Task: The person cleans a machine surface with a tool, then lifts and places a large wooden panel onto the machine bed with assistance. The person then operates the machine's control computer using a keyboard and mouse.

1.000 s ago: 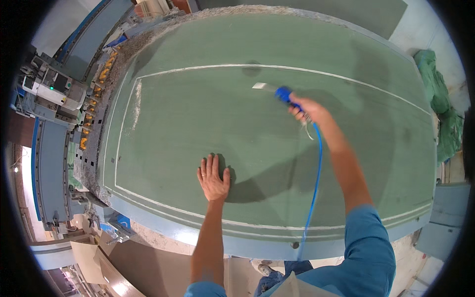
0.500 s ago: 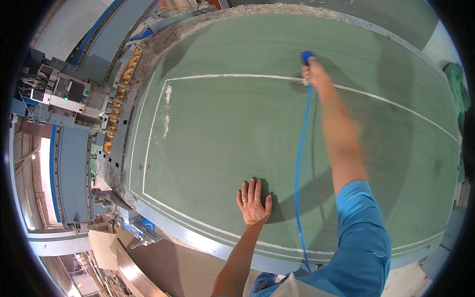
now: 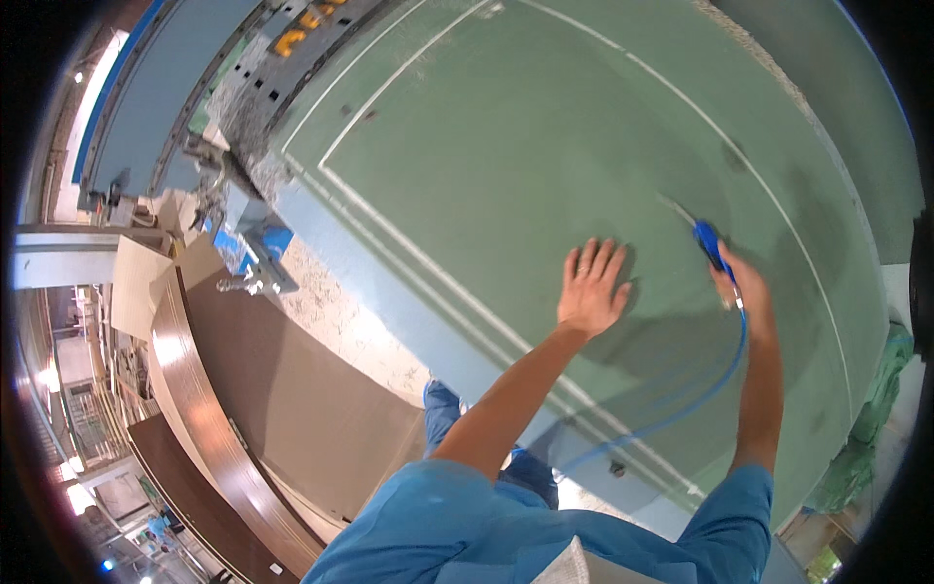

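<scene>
My right hand point(image 3: 747, 284) is closed around a blue air blow gun point(image 3: 708, 239), whose thin metal nozzle points up and left over a large green board surface point(image 3: 506, 185). From the gun's lower end a blue air hose point(image 3: 686, 409) curves back toward my body, partly blurred. Flat on the green surface rests my left hand point(image 3: 592, 292), with fingers spread and nothing held. It lies left of the blow gun and apart from it. Pale grooved lines point(image 3: 428, 263) run around the surface.
Machine parts with orange pieces point(image 3: 302, 34) stand at the upper left. A metal clamp-like fitting point(image 3: 255, 268) juts out beside the bed's corner. Brown curved panels point(image 3: 209, 399) stack at the lower left. Green plastic sheeting point(image 3: 861, 438) hangs at the right edge.
My right hand has come back from the far pale line, closer to my body, still holding the blow gun. The view has turned, and my left hand still lies on the surface.
</scene>
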Tool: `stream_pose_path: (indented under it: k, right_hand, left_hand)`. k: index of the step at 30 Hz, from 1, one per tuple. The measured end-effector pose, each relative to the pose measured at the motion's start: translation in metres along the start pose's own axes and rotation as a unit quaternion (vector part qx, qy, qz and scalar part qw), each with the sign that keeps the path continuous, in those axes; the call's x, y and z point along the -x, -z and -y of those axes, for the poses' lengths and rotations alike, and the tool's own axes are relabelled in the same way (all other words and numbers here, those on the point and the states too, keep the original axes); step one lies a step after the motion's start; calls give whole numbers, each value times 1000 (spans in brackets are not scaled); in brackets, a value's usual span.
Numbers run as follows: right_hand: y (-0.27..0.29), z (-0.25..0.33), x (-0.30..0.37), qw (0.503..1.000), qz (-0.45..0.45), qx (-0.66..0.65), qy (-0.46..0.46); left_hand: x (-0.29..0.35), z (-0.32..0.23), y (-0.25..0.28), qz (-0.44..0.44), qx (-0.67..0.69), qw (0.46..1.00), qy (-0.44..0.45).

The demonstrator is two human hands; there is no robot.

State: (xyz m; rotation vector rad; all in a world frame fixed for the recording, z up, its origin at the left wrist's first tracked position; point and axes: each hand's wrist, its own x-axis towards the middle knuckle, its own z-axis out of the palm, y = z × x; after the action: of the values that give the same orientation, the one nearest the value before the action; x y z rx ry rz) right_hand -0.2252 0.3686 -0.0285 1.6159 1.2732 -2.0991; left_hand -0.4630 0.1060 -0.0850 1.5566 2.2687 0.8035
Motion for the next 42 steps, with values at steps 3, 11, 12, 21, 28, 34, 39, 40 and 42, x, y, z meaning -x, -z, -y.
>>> stream_pose_path:
  k: [3, 11, 12, 21, 28, 34, 39, 40, 42]
  right_hand:
    - [-57, -70, 72, 996, -11, 54, -76]
    - [-240, -40, 16, 974, -130, -146, 115]
    - [-266, -19, -11, 947, -151, -256, 121]
    - [-467, 169, -156, 988, 25, -91, 120]
    - [-394, 241, -232, 903, -91, -388, 163]
    - [-328, 299, -270, 779, -125, -567, 235]
    - [-375, 362, -307, 953, 52, -235, 186]
    - [-376, 372, -314, 968, 81, -159, 179]
    - [-358, 390, -329, 938, -12, -288, 193]
  left_hand:
    - [4, 10, 13, -54, 180, 982, -1]
    - [-10, 209, 146, -126, 0, 991, -45]
    - [-16, 239, 161, -135, -35, 990, -10]
    - [-31, 323, 208, -137, -40, 987, 70]
    - [-36, 322, 212, -115, -44, 990, 76]
    - [-37, 321, 208, -92, -70, 990, 83]
    - [-37, 318, 212, -87, -98, 987, 92]
    - [-37, 318, 212, -92, -97, 987, 86]
    - [-38, 320, 209, -82, -110, 988, 69]
